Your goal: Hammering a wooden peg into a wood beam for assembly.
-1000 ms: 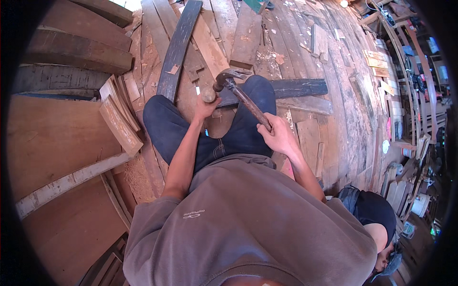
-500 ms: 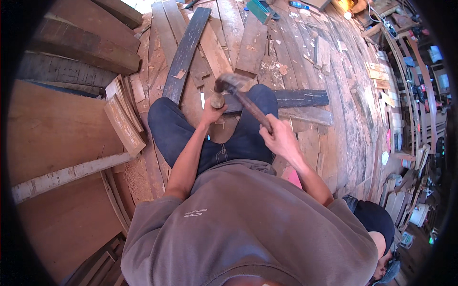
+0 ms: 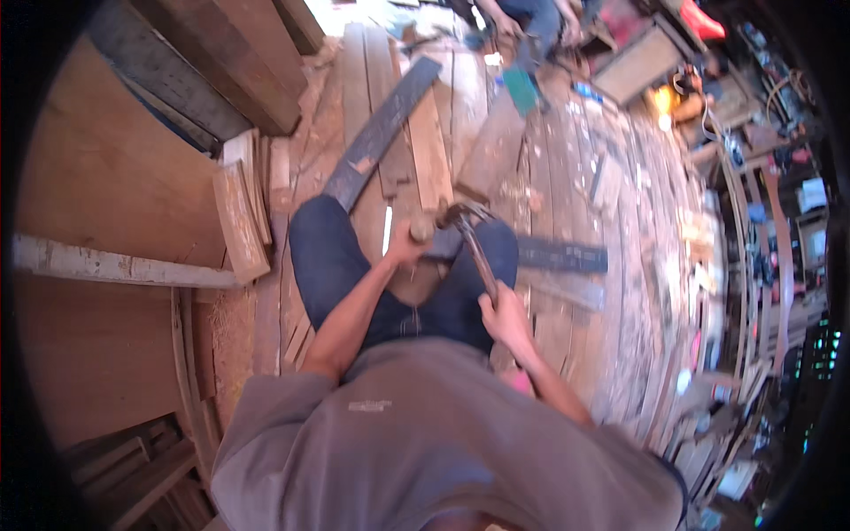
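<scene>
I sit with my knees apart over a dark-painted plank (image 3: 562,255) that passes under my right knee. My left hand (image 3: 405,247) is closed round an upright chisel (image 3: 421,230) with a round wooden handle; its blade is hidden below. My right hand (image 3: 505,311) grips a claw hammer (image 3: 479,258) by the lower handle. The hammer's metal head hangs just right of the chisel handle's top, apart from it. Another pale plank (image 3: 567,288) lies beside the dark one.
Another dark plank (image 3: 385,124) and several bare boards (image 3: 428,146) lie ahead on the chip-strewn plank floor. Big timbers (image 3: 226,66) and a plywood panel (image 3: 133,164) stand at my left. At the far side a person's hands (image 3: 506,24) show near a green object (image 3: 521,90). Cluttered shelving (image 3: 744,230) lines the right.
The view has tipped forward, bringing another person in at the top. The hammer head has swung from over the chisel's handle to its right; both hands keep their grips.
</scene>
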